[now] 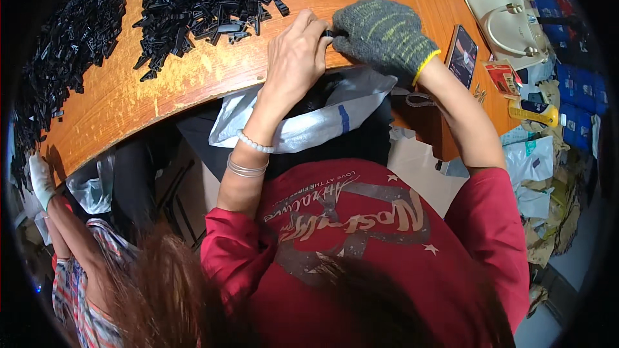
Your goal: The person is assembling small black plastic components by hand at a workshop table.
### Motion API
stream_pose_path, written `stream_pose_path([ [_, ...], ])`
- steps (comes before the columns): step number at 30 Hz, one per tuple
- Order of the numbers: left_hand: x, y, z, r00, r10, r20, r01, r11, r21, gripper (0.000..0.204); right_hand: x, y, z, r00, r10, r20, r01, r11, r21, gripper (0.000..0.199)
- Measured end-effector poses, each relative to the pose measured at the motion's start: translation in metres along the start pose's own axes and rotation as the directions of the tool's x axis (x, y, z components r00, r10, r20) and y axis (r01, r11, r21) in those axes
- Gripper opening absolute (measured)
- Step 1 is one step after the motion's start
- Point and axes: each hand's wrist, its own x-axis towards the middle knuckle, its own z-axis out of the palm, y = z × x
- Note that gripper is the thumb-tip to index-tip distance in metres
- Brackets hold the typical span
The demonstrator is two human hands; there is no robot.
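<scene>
Near the table's front edge my two hands meet around a small black plastic piece (pixel 328 33), mostly hidden by the fingers. My bare left hand (pixel 298 51) has its fingers curled and pinched at the piece. The right hand (pixel 383 33) wears a grey-and-yellow knitted glove and is closed on the piece's other side. Just beyond them lies a large heap of black plastic pieces (pixel 206 0) on the wooden table (pixel 193 77). Under my wrists a white woven sack (pixel 309 130) hangs open across my lap, with dark contents partly visible.
Another black heap (pixel 77 26) covers the table's left side, where a co-worker's gloved hand (pixel 42 177) reaches in. To the right lie a phone (pixel 463 57), a cream handbag (pixel 500 16), a red packet (pixel 503 79) and a yellow tube (pixel 534 113). Blue containers (pixel 577 90) stand beyond.
</scene>
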Motion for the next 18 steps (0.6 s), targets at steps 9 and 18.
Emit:
stream_pose_path([
  [9, -0.001, 0.000, -0.003, 0.996, 0.077, -0.051, -0.075, 0.996, 0.044, 0.017, -0.046, -0.010, 0.000, 0.902, -0.169, -0.398, 0.162, 0.985, -0.052, 0.025],
  [18, -0.015, 0.009, -0.030, 0.857, -0.265, 0.441, 0.496, 0.200, -0.845, 0.029, -0.066, -0.024, -0.010, 0.921, 0.390, 0.006, -0.125, 0.281, 0.952, 0.030],
])
